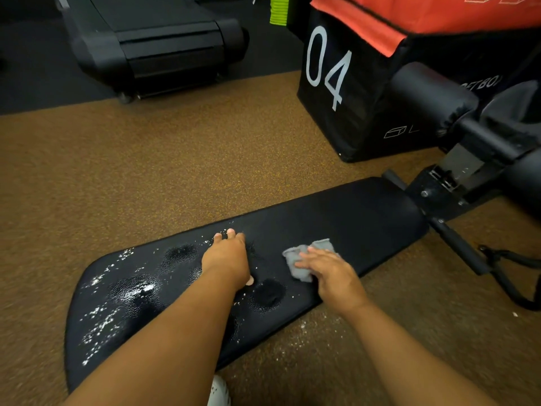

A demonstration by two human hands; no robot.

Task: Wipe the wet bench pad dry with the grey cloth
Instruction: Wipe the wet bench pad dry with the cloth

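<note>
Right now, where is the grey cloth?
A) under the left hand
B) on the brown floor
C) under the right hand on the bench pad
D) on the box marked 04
C: the grey cloth lies on the bench pad, pressed under the right hand.

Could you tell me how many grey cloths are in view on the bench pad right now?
1. The grey cloth lies on the bench pad, right of its wet patches, under the right hand. No other shows, though the arms hide some pad.
</note>
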